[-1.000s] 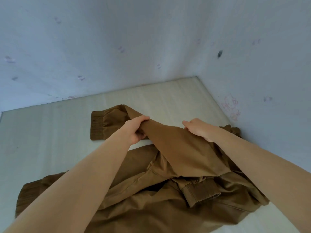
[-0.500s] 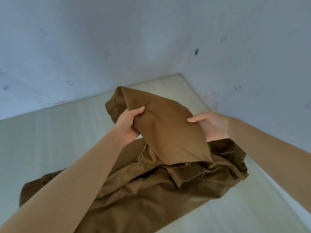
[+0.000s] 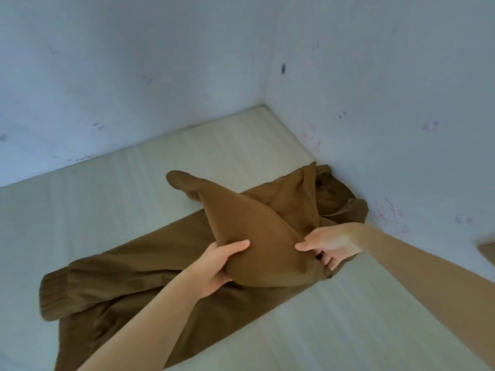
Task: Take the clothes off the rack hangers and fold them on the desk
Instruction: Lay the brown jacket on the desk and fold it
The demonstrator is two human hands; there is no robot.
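A brown garment point(image 3: 150, 263) with ribbed cuffs lies spread across the pale desk point(image 3: 80, 210). One ribbed cuff point(image 3: 53, 295) rests at the left. My left hand point(image 3: 217, 266) grips a raised fold of the cloth from below, thumb on top. Just right of it, my right hand point(image 3: 329, 245) pinches the same fold at its right edge. The lifted part point(image 3: 254, 226) peaks toward the back left, its far end drooping. The garment's far end point(image 3: 337, 202) is bunched against the right wall.
The desk stands in a corner, with pale blue walls point(image 3: 375, 103) at the back and right, marked with faint smudges. A brown scrap point(image 3: 487, 251) shows at the right edge. Bare desk surface point(image 3: 348, 317) lies in front right of the garment.
The garment has been pulled out flatter and longer across the desk. Both hands have dropped lower and nearer, still holding the fold. The bunched waist part now lies by the right wall.
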